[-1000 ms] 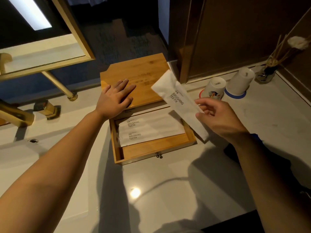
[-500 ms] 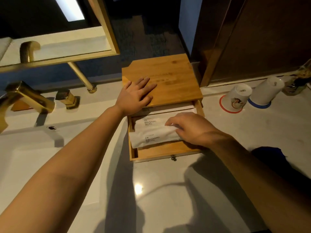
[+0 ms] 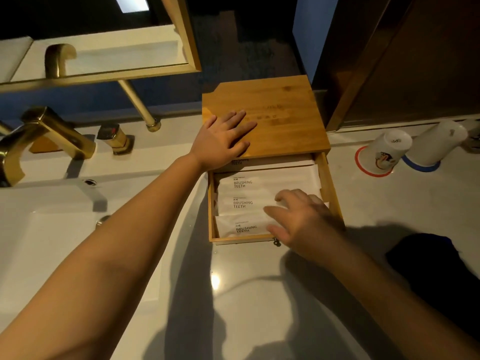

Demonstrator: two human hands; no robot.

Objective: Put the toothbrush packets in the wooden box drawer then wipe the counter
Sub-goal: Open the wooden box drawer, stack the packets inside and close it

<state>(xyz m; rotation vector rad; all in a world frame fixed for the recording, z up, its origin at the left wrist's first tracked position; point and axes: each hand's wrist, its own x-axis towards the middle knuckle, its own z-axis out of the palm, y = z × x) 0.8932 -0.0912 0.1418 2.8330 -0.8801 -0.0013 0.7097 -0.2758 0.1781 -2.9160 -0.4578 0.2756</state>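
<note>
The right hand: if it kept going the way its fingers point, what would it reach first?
Probably the packets in the open drawer: the right hand points left across them, just above or touching; depth is unclear.

Dim, warm light falls from overhead, leaving a small bright glare spot on the glossy tabletop (image 3: 215,280) just in front of the wooden box (image 3: 267,120), long arm shadows beside it, a motion-blurred right hand (image 3: 301,219), and lines bowed toward the edges.
</note>
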